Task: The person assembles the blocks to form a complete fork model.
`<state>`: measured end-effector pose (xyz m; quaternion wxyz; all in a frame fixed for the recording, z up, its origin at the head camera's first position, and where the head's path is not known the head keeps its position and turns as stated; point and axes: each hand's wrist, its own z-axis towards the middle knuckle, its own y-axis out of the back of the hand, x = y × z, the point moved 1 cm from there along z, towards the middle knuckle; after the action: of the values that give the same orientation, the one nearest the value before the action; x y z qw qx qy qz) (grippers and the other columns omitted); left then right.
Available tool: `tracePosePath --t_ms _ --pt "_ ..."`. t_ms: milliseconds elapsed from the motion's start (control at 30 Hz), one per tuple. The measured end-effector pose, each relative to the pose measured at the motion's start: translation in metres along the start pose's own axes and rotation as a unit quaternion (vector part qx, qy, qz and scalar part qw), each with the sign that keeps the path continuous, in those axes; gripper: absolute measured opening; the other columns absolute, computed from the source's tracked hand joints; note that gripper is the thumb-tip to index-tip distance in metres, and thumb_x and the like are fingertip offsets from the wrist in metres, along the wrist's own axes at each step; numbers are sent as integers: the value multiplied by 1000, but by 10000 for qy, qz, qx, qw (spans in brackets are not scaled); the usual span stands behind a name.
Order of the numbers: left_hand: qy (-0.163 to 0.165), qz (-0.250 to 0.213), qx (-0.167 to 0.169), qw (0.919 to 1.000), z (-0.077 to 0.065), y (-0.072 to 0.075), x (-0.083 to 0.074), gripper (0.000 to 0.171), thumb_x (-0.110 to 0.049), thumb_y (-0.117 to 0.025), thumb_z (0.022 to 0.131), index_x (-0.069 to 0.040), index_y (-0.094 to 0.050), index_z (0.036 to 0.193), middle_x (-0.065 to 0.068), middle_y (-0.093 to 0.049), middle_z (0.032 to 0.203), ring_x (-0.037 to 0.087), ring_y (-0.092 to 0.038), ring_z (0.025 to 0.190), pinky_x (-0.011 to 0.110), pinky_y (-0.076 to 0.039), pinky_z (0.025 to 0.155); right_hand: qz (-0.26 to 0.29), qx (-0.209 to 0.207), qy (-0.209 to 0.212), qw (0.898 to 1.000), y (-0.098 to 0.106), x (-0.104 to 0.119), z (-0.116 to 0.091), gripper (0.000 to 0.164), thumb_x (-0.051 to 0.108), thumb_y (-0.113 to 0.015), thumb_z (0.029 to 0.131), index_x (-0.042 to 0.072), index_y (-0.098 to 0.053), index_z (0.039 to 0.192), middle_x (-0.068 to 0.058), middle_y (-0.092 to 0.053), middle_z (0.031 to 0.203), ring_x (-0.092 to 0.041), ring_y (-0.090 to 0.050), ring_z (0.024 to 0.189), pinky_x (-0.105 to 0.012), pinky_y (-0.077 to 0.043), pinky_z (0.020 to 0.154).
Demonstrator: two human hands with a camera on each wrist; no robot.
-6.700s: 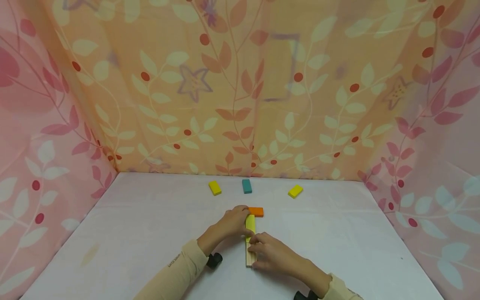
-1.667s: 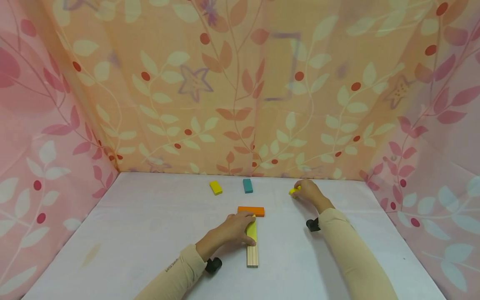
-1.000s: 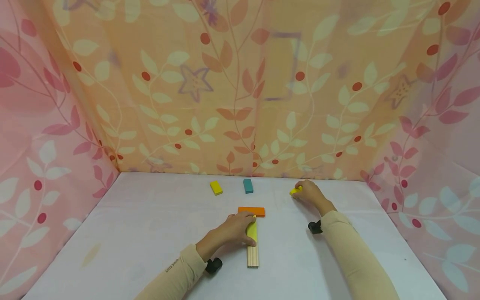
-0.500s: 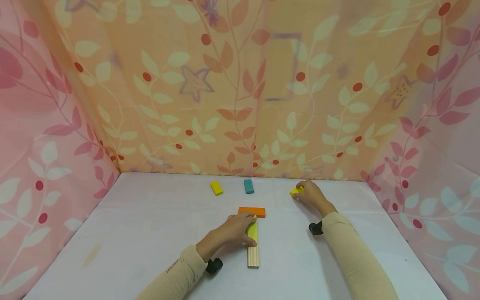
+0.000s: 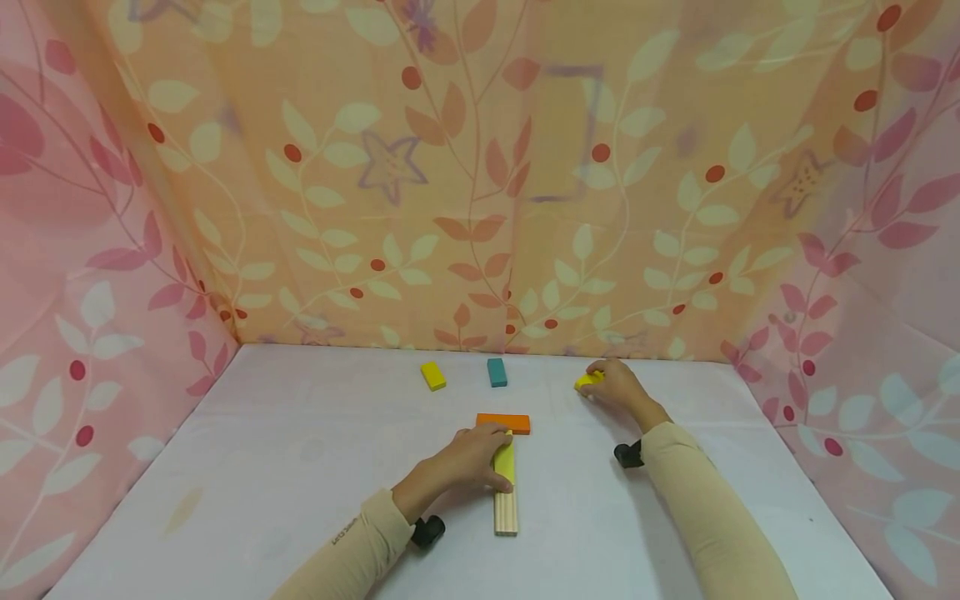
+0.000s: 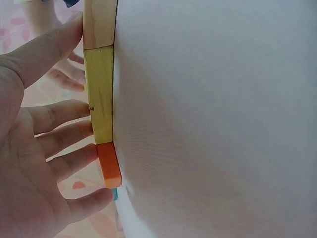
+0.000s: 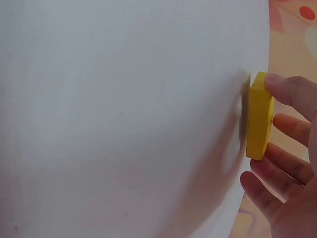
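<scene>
At the far right of the table, my right hand (image 5: 618, 390) pinches a yellow wooden block (image 7: 258, 119) by its ends, thumb on one and fingertips on the other. A narrow shadowed gap shows between that block and the cloth in the right wrist view. My left hand (image 5: 468, 458) rests its fairly straight, spread fingers along a row of blocks. Its thumb touches the plain wood block (image 6: 99, 22), and its fingertips lie on the paler yellow block (image 6: 101, 94) and at the orange block (image 6: 109, 166). The orange block lies crosswise at the row's far end, like a T.
Farther back on the white-clothed table (image 5: 300, 433) lie another yellow block (image 5: 432, 376) and a teal block (image 5: 497, 372), apart from each other. A flower-patterned curtain (image 5: 480, 208) stands along the back edge and both sides.
My right hand has left the plain wood block and taken hold of the yellow block at the far right, which has just shifted slightly left. My left hand stays at the row.
</scene>
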<state>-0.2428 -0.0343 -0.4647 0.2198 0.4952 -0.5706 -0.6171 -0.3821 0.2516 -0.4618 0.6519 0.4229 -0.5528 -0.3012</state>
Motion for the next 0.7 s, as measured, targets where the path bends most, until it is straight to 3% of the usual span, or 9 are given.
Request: tracePosePath --t_ms 700 --pt "61 -128 84 9999 2 -2 2 76 -48 -81 74 -14 -56 137 3 -50 146 21 -46 134 46 -36 112 185 155 138 9996 0 34 3 43 28 -76 84 2 -66 117 -20 -58 119 -32 -54 102 -49 -45 96"
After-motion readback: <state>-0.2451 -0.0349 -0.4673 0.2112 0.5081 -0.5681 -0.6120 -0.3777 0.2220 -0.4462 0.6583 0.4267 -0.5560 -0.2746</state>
